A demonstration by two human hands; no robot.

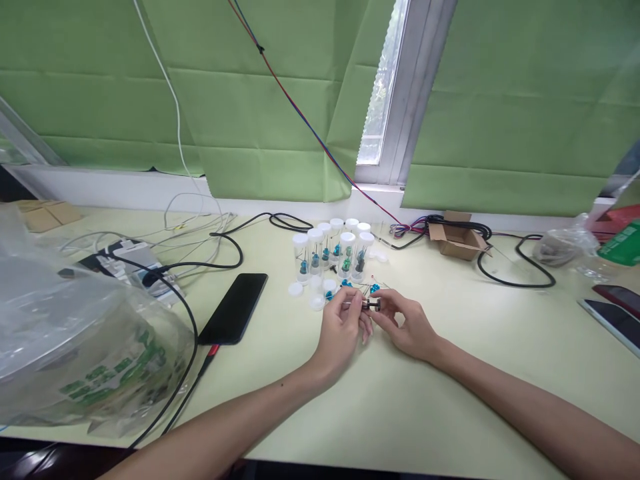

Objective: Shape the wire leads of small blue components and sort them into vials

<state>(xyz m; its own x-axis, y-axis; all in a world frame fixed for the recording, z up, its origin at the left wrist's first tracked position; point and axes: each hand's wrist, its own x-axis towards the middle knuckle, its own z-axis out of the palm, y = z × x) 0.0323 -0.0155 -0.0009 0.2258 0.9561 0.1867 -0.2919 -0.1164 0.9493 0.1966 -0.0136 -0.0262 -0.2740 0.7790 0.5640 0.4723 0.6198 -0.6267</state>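
Between my two hands is a small black part with a thin metal pin [371,305]; its exact kind is too small to make out. My left hand [343,327] pinches the pin side between thumb and fingers. At the black end, the thumb and fingertips of my right hand [404,325] are closed on it. Just beyond lie loose blue pieces with thin metal pins [375,288]. Several transparent tubes with white caps [346,257] stand upright behind them, holding similar blue, green and dark pieces. A loose white cap [295,289] lies left of the tubes.
A black phone [233,309] lies left of my hands, near a large plastic bag [95,333] and a black cable [193,320]. Toward the back right stands an open cardboard box [457,241] with cables around it. Two more phones [613,323] rest at the right edge.
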